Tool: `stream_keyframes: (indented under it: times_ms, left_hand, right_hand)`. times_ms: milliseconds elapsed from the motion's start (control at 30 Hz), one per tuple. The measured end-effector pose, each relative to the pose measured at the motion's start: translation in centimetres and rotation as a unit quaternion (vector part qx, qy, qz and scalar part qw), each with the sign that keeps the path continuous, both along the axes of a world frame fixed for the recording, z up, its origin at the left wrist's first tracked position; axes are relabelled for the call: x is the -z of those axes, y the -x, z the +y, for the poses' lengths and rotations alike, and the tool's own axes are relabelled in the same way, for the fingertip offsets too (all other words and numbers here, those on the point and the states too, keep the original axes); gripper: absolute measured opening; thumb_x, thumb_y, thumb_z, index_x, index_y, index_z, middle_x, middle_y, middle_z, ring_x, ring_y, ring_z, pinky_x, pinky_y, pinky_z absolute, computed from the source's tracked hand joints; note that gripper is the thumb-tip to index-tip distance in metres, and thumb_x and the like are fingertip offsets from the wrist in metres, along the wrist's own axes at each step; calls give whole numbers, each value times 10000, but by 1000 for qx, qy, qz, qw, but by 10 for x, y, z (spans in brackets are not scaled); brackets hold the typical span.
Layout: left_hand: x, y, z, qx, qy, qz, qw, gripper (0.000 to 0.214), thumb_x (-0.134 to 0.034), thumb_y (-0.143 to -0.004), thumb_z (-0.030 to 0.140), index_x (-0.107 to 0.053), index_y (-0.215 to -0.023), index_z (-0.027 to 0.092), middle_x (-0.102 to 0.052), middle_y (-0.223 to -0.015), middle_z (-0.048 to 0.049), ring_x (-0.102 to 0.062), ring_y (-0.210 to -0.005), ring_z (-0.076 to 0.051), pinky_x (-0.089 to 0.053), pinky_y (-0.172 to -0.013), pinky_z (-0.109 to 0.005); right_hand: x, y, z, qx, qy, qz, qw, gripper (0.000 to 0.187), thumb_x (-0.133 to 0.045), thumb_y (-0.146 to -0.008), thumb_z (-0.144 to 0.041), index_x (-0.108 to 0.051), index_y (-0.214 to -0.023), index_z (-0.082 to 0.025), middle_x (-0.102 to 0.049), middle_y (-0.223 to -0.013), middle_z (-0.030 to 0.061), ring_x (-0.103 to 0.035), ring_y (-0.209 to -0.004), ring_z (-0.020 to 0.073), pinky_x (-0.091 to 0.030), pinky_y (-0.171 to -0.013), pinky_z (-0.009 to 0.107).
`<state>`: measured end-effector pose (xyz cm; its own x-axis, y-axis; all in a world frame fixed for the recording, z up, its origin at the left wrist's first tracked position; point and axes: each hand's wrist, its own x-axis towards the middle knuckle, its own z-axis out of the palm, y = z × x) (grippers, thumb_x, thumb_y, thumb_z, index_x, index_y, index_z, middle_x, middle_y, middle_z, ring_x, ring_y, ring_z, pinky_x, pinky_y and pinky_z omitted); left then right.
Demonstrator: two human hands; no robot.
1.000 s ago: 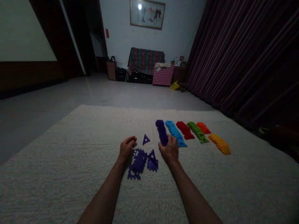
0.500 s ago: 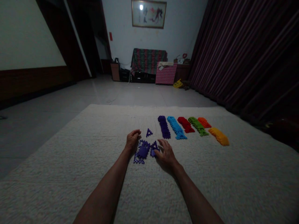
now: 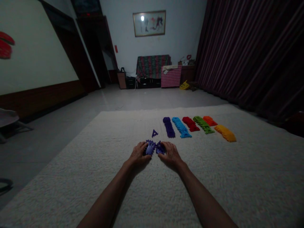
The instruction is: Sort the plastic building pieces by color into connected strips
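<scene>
My left hand (image 3: pixel 139 153) is curved around the left side of a small pile of purple interlocking plastic pieces (image 3: pixel 150 148), thumb at the near edge and fingers at the far edge. My right hand (image 3: pixel 172 154) grips a smaller bunch of purple toothed pieces (image 3: pixel 160 148) just to the right. The two bunches lie close together on the quilted mat, and my fingers partly cover both. Just beyond them a single purple triangular piece (image 3: pixel 154 133) lies flat on the mat.
Beyond my right hand, toothed pieces lie in rows by colour: dark purple (image 3: pixel 168 127), light blue (image 3: pixel 181 127), red (image 3: pixel 190 124), green (image 3: pixel 203 125), orange (image 3: pixel 210 121) and yellow (image 3: pixel 225 133). The pale mat (image 3: pixel 106 133) covers the tiled floor. A dark curtain (image 3: pixel 237 57) hangs at right.
My left hand has come down onto the loose purple pieces, which now sit more tightly bunched. My right hand has closed around its bunch. The view has tilted up and swung left.
</scene>
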<state>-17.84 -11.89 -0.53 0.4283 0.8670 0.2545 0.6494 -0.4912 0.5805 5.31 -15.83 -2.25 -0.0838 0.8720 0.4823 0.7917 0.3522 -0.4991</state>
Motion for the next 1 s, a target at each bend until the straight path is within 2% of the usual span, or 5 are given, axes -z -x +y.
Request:
stream_keyframes:
  times_ms: [167, 367, 467, 733, 1000]
  left_hand:
    - [11, -19, 11, 3, -31, 50, 998, 574, -607, -805, 332, -494, -1360, 242, -510, -1417, -108, -439, -1327, -264, -344, -1102, -451]
    - [21, -38, 32, -13, -67, 0, 998, 501, -572, -825, 293, -526, -1317, 213, -589, -1295, -117, -508, -1232, -253, -380, -1071, -428]
    - [21, -47, 40, -27, -88, -40, 995, 486, -570, -810, 235, -561, -1295, 214, -549, -1352, -136, -476, -1272, -277, -361, -1086, -462]
    - [17, -54, 34, 72, -111, 67, 989, 446, -582, -794, 161, -659, -1207, 311, -462, -1473, -85, -301, -1402, -353, -298, -1056, -576]
    - [18, -56, 37, 18, -133, 68, 989, 281, -524, -836, 161, -716, -1031, 224, -560, -1355, -111, -379, -1348, -331, -346, -1040, -538]
  right_hand:
    - [1, -1, 2, 5, -12, 6, 1000, 486, -632, -755, -274, -554, -1225, -182, -639, -1180, 104, -550, -1139, 252, -374, -1040, 430]
    - [1, -2, 4, 14, -19, 19, 1000, 489, -616, -777, -279, -540, -1252, -191, -639, -1201, 114, -568, -1140, 256, -397, -1020, 443]
    - [1, -3, 6, 19, -20, 30, 999, 499, -620, -780, -284, -531, -1260, -184, -634, -1211, 125, -568, -1147, 260, -407, -1013, 446]
    - [2, -4, 10, 19, 4, 33, 999, 481, -627, -767, -234, -541, -1237, -177, -642, -1191, 119, -577, -1120, 257, -408, -1004, 450]
    - [11, -9, 15, 17, -12, 66, 998, 513, -604, -755, -219, -537, -1263, -192, -623, -1207, 109, -578, -1123, 247, -433, -1005, 449]
